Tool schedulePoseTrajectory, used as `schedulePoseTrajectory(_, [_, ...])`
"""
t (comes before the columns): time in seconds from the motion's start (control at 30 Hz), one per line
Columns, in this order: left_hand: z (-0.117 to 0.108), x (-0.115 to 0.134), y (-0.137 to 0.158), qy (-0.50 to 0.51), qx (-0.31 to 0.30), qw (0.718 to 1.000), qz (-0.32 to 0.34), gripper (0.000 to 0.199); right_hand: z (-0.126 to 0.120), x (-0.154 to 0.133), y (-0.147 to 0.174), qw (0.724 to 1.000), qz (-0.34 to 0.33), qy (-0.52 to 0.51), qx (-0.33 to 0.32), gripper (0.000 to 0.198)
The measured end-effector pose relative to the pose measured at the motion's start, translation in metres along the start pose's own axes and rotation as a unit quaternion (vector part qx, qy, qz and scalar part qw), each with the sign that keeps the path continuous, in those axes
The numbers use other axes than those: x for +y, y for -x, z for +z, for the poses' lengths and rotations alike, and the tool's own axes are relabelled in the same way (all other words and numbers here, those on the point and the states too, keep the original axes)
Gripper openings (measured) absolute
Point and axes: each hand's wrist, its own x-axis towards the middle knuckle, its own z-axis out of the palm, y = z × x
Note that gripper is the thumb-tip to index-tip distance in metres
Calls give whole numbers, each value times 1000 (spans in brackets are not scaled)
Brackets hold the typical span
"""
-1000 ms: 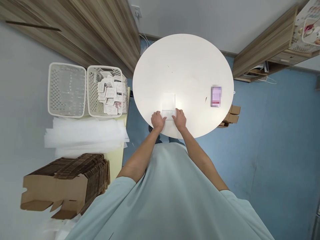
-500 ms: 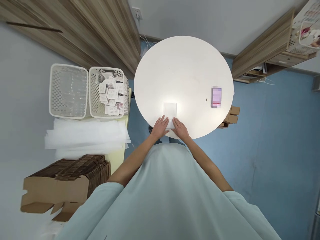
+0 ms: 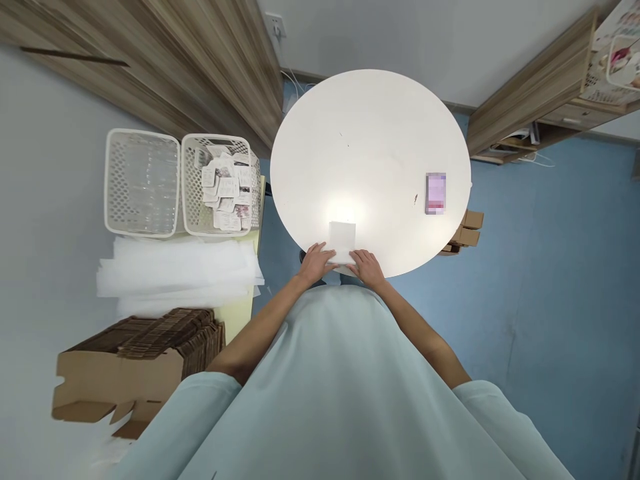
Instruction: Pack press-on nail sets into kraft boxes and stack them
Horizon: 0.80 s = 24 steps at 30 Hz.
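A flat white rectangular packet, which looks wrapped in thin foam sheet, lies at the near edge of the round white table. My left hand grips its near left corner, thumb along the near edge and fingers over the side. At the near right corner my right hand does the same, with bent fingers on the packet's side. What is inside the packet cannot be seen.
A phone-sized pink-screened item lies on the table's right. To my left stand a basket of clear plastic pieces, a basket of printed cards, white foam sheets and flattened cardboard boxes. Small cartons stand right of the table.
The packet has come nearer to me and its near part now lies flat as one even surface. Both hands have drawn back slightly, from lying on it to gripping its near corners.
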Motion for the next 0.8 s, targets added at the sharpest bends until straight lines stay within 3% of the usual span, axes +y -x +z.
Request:
schedulePoseTrajectory(0.1, [-5, 5, -11, -1, 22, 999, -32, 36, -7, -3, -14, 999, 47, 1, 16, 49])
schedulePoseTrajectory(0.2, [-8, 11, -24, -10, 45, 996, -79, 40, -13, -4, -30, 996, 93, 3, 10, 45])
schedulePoseTrajectory(0.37, [-8, 18, -43, -16, 67, 981, -179, 35, -17, -5, -50, 989, 145, -10, -5, 35])
schedulePoseTrajectory(0.47, [-6, 20, -48, -23, 89, 973, -210, 33, -18, -9, -56, 987, 162, -3, 20, 32])
schedulePoseTrajectory(0.53, [-5, 21, -49, -32, 120, 973, -195, 46, -17, -11, -59, 990, 128, 9, 57, 38])
schedulePoseTrajectory(0.6, [-3, 22, -49, -44, 127, 981, -139, 56, -16, -11, -62, 996, 62, 20, 68, 48])
schedulePoseTrajectory(0.7, [-1, 20, -48, -48, 89, 993, -64, 56, -15, -7, -64, 999, -21, 20, 20, 58])
schedulePoseTrajectory(0.8, [0, 16, -47, -44, 71, 995, -45, 58, -14, -1, -60, 998, -57, 13, -12, 58])
